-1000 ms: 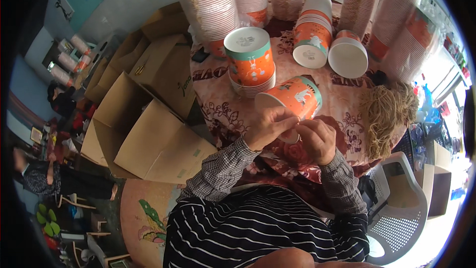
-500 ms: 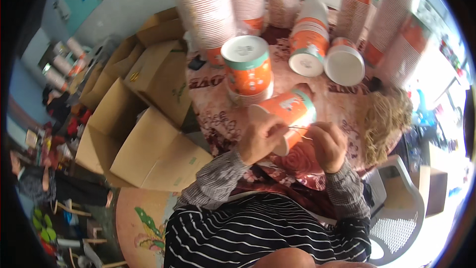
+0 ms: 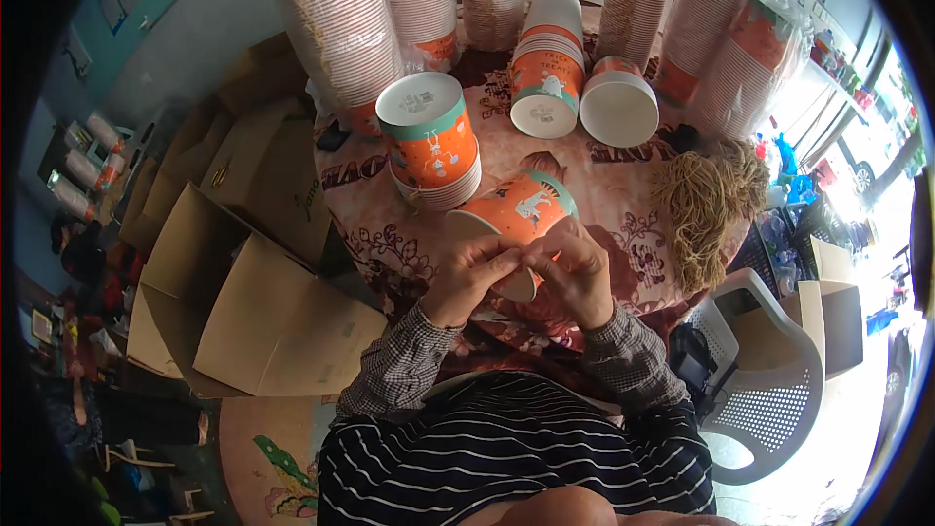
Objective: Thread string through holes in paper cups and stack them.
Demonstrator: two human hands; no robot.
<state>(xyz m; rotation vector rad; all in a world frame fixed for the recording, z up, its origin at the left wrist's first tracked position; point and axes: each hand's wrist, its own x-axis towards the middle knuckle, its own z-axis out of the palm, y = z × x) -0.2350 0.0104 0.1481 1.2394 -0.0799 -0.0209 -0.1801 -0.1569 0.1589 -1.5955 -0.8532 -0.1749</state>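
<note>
In front of me a large orange paper cup [image 3: 522, 206] with a green band and a white ghostly figure lies tilted on its side, its open rim toward me. My left hand [image 3: 471, 276] and my right hand [image 3: 576, 273] meet over that rim, fingertips pinched together. The thin cord they hold is mostly hidden by the fingers. Just behind and left, an upside-down stack of the same cups [image 3: 429, 144] stands with its white base up. A heap of loose tan cords [image 3: 703, 214] lies to the right of my hands.
Tall wrapped cup stacks [image 3: 336, 24] line the table's far side. A cup stack lying down [image 3: 548, 78] and a cup with its white opening toward me [image 3: 620, 112] rest nearer. Open cardboard boxes [image 3: 282, 321] stand left, a white plastic chair [image 3: 769, 380] right.
My hands have come together, the right moving toward the left; the cord stretched between them earlier is now mostly hidden. The view has shifted, so the table things appear further left.
</note>
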